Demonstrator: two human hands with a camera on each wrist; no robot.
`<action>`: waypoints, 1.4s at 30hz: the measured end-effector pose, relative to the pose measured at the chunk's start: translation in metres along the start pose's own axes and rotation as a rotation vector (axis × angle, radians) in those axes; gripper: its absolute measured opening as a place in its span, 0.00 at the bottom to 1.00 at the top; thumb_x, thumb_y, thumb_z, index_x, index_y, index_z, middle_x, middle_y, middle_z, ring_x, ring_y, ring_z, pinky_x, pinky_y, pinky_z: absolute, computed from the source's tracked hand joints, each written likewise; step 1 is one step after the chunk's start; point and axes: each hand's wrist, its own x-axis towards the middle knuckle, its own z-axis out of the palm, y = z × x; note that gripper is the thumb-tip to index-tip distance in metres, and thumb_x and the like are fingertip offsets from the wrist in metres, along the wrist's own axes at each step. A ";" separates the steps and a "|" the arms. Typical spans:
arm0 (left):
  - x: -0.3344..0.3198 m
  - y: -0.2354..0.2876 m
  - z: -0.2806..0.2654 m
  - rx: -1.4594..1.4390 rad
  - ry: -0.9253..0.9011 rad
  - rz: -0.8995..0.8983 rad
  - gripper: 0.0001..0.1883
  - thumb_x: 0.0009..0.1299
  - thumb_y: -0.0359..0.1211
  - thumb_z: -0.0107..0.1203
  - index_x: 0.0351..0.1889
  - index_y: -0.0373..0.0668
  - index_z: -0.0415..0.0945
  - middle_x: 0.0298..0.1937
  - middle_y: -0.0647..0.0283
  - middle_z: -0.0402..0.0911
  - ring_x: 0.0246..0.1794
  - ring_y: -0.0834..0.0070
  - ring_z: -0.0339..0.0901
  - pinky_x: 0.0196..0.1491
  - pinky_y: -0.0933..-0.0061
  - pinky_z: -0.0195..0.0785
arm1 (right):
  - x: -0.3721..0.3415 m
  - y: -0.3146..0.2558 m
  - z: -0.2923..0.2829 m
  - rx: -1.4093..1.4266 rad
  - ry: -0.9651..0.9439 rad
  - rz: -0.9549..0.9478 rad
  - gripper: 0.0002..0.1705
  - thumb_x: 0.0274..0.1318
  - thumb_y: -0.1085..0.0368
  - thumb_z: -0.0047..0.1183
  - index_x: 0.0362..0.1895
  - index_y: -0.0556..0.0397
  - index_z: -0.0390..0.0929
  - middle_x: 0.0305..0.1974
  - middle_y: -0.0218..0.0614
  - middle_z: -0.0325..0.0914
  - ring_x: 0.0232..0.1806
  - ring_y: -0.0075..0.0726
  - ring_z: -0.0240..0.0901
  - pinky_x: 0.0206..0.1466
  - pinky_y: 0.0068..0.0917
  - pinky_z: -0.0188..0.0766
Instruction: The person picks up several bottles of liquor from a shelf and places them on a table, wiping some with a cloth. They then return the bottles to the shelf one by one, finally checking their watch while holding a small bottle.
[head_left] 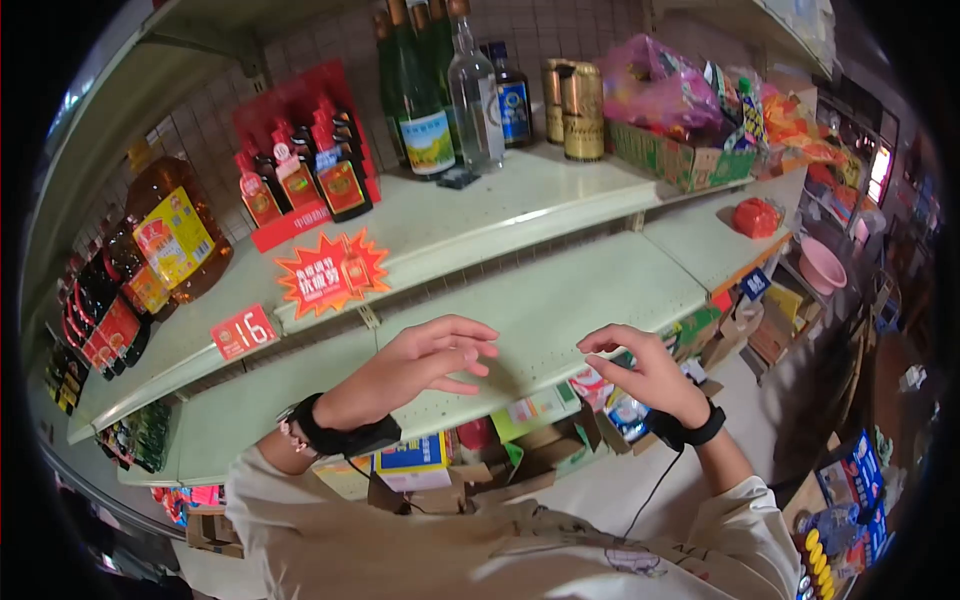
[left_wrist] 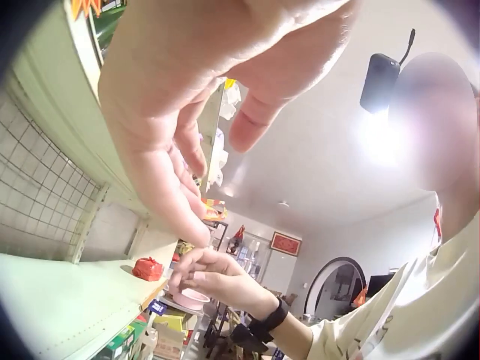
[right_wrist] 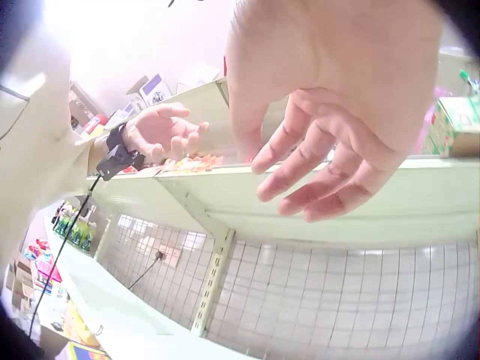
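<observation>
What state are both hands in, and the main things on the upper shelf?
Left hand: empty, fingers relaxed
Right hand: empty, fingers loosely bent
Labelled green bottle: upright
Clear bottle: upright
Front gold can: upright
Green carton: open-topped, filled
Pink bag: crumpled, in the carton
Red price tag: on the shelf's edge

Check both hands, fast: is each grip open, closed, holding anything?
Left hand: grip open and relaxed, holding nothing.
Right hand: grip open, loosely curved, holding nothing.
</observation>
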 end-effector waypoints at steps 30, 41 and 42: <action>0.219 0.087 -0.174 1.431 0.009 -0.165 0.16 0.56 0.38 0.59 0.36 0.41 0.67 0.21 0.66 0.71 0.20 0.79 0.69 0.21 0.76 0.59 | 0.227 -0.052 -0.112 -0.636 0.223 -0.498 0.18 0.46 0.64 0.56 0.44 0.49 0.73 0.32 0.32 0.79 0.33 0.38 0.77 0.38 0.32 0.71; 0.158 0.118 -0.175 0.683 0.053 -0.567 0.22 0.70 0.52 0.41 0.28 0.44 0.73 0.21 0.71 0.71 0.12 0.93 0.56 0.11 0.91 0.47 | 0.287 -0.041 -0.102 -0.379 0.254 -0.302 0.25 0.50 0.57 0.58 0.50 0.55 0.70 0.35 0.33 0.76 0.35 0.25 0.70 0.37 0.24 0.67; 0.153 0.117 -0.176 0.681 0.059 -0.570 0.22 0.70 0.52 0.41 0.28 0.44 0.73 0.21 0.71 0.71 0.12 0.93 0.56 0.11 0.91 0.47 | 0.292 -0.044 -0.098 -0.347 0.290 -0.226 0.28 0.50 0.55 0.58 0.52 0.55 0.68 0.38 0.34 0.75 0.35 0.26 0.70 0.38 0.26 0.68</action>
